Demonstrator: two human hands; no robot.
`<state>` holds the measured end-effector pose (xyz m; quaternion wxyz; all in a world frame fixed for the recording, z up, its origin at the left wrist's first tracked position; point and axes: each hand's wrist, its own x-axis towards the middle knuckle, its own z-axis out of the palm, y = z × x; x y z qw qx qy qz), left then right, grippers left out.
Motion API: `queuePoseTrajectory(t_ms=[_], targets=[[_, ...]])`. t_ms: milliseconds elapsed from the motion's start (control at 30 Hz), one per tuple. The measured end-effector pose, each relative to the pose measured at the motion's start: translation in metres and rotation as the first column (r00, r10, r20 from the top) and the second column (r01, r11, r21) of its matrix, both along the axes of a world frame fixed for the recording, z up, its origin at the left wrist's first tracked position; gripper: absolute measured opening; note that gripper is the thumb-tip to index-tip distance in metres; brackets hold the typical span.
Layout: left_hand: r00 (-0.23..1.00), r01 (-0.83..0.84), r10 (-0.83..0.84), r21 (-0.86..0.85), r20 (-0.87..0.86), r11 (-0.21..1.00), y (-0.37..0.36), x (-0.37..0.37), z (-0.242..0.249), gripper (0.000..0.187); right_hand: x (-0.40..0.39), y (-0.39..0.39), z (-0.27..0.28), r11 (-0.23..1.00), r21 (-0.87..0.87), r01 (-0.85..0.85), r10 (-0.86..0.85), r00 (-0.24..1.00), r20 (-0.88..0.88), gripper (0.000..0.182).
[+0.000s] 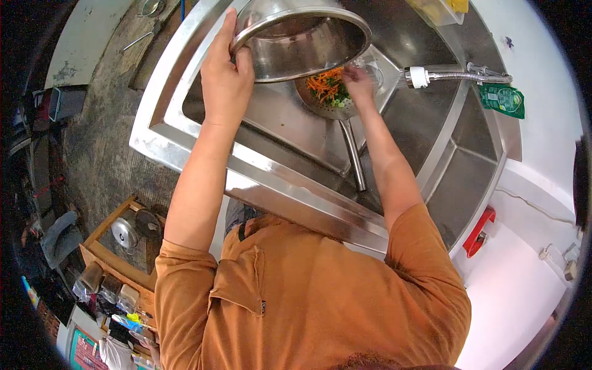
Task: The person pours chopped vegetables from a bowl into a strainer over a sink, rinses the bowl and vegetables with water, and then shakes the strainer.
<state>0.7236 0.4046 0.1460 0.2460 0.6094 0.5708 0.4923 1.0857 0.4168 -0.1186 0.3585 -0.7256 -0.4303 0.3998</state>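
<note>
My left hand [225,80] grips the rim of a steel bowl [277,55], which is tilted on its side with its mouth facing down toward me. Just below it, a metal strainer [336,113] with a long handle [353,154] rests in the steel sink. Orange shredded carrot [324,81] and chopped greens [336,98] lie inside the strainer. My right hand [359,85] is at the strainer's right side, close over the vegetables, its fingers blurred and partly hidden.
A flexible faucet [419,78] with a white collar points left toward my right hand. The steel sink's front rim [302,185] runs before me. A green packet [502,100] hangs at the right wall, and a clear container [435,11] stands at the back.
</note>
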Motion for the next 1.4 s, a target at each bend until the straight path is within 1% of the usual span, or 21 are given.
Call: queuePoseTrajectory(t_ms=[67, 100, 167, 200, 267, 367, 500, 567, 700, 767, 800, 867, 900, 967, 1000, 1067, 1100, 1167, 1300, 1367, 1400], targets=[[1.0, -0.002, 0.002, 0.002, -0.006, 1.0, 0.0, 0.0, 0.0, 0.057, 0.008, 0.005, -0.03, 0.963, -0.011, -0.27, 0.241, 0.839, 0.489, 0.062], [1.0, -0.002, 0.002, 0.004, -0.011, 1.0, 0.0, 0.0, 0.0, 0.056, -0.003, 0.002, -0.019, 0.963, -0.011, -0.269, 0.24, 0.84, 0.487, 0.062], [1.0, -0.003, 0.003, 0.014, -0.006, 1.0, 0.002, 0.001, -0.003, 0.056, -0.03, -0.004, 0.003, 0.953, -0.114, -0.28, 0.253, 0.529, 0.81, 0.074], [1.0, -0.005, 0.005, 0.024, -0.001, 1.0, 0.002, 0.001, -0.004, 0.056, -0.038, -0.004, 0.014, 0.954, -0.115, -0.279, 0.253, 0.533, 0.807, 0.074], [1.0, -0.003, 0.003, 0.02, -0.004, 1.0, 0.001, 0.0, -0.005, 0.056, -0.047, -0.002, 0.029, 0.903, -0.305, -0.303, 0.429, 0.579, 0.694, 0.083], [1.0, -0.015, 0.015, 0.027, -0.009, 1.0, 0.002, 0.002, -0.005, 0.056, -0.03, 0.003, -0.005, 0.905, -0.29, -0.31, 0.424, 0.619, 0.661, 0.091], [1.0, -0.028, 0.029, 0.035, -0.012, 0.999, 0.001, 0.002, -0.002, 0.057, -0.034, 0.024, 0.045, 0.935, -0.29, -0.206, 0.346, 0.712, 0.61, 0.095], [1.0, -0.02, 0.02, 0.067, -0.007, 0.998, 0.002, 0.003, -0.005, 0.057, -0.046, 0.036, 0.048, 0.785, -0.535, -0.31, 0.618, 0.343, 0.707, 0.095], [1.0, -0.008, 0.007, 0.069, 0.009, 0.998, 0.002, 0.001, -0.009, 0.057, -0.076, 0.029, 0.05, 0.77, -0.531, -0.354, 0.636, 0.359, 0.683, 0.096], [1.0, -0.007, 0.007, 0.049, 0.0, 0.999, 0.003, 0.003, -0.008, 0.056, -0.083, 0.02, 0.043, 0.804, -0.375, -0.461, 0.506, 0.202, 0.838, 0.083], [1.0, 0.002, -0.003, 0.024, 0.014, 1.0, 0.001, 0.003, -0.004, 0.056, -0.083, 0.021, 0.043, 0.805, -0.377, -0.458, 0.509, 0.207, 0.835, 0.083], [1.0, 0.017, -0.018, 0.024, 0.022, 1.0, 0.0, 0.003, -0.003, 0.056, -0.08, 0.032, 0.05, 0.649, -0.626, -0.433, 0.727, 0.111, 0.677, 0.072], [1.0, 0.016, -0.017, 0.023, 0.023, 1.0, 0.001, 0.003, -0.005, 0.056, -0.078, 0.033, 0.057, 0.648, -0.628, -0.432, 0.728, 0.109, 0.677, 0.072], [1.0, -0.003, 0.003, 0.029, 0.018, 1.0, 0.002, 0.002, -0.008, 0.056, -0.069, 0.032, 0.069, 0.722, -0.525, -0.45, 0.688, 0.386, 0.615, 0.057], [1.0, -0.007, 0.007, 0.027, 0.022, 1.0, 0.003, 0.002, -0.008, 0.056, -0.056, 0.03, 0.059, 0.72, -0.528, -0.451, 0.69, 0.381, 0.615, 0.057], [1.0, 0.004, -0.005, 0.069, 0.011, 0.998, 0.004, 0.003, -0.007, 0.055, -0.032, 0.021, 0.037, 0.863, -0.186, -0.47, 0.455, 0.564, 0.689, 0.051], [1.0, -0.001, 0.0, 0.069, 0.014, 0.998, 0.004, 0.003, -0.007, 0.055, -0.027, 0.015, 0.029, 0.861, -0.188, -0.473, 0.458, 0.56, 0.691, 0.051], [1.0, -0.016, 0.017, 0.083, -0.014, 0.996, 0.004, 0.003, -0.007, 0.055, -0.022, 0.004, 0.026, 0.868, 0.052, -0.494, 0.273, 0.562, 0.781, 0.044], [1.0, -0.017, 0.015, 0.085, 0.015, 0.996, 0.005, 0.002, -0.009, 0.055, -0.009, 0.003, 0.044, 0.898, -0.03, -0.438, 0.337, 0.645, 0.686, 0.044], [1.0, -0.015, 0.014, 0.061, 0.006, 0.998, 0.004, 0.003, -0.008, 0.055, -0.009, 0.003, 0.042, 0.961, -0.05, -0.271, 0.236, 0.714, 0.659, 0.04], [1.0, -0.014, 0.013, 0.061, 0.006, 0.998, 0.003, 0.003, -0.006, 0.055, -0.011, 0.004, 0.053, 0.962, -0.05, -0.27, 0.235, 0.715, 0.658, 0.04]])
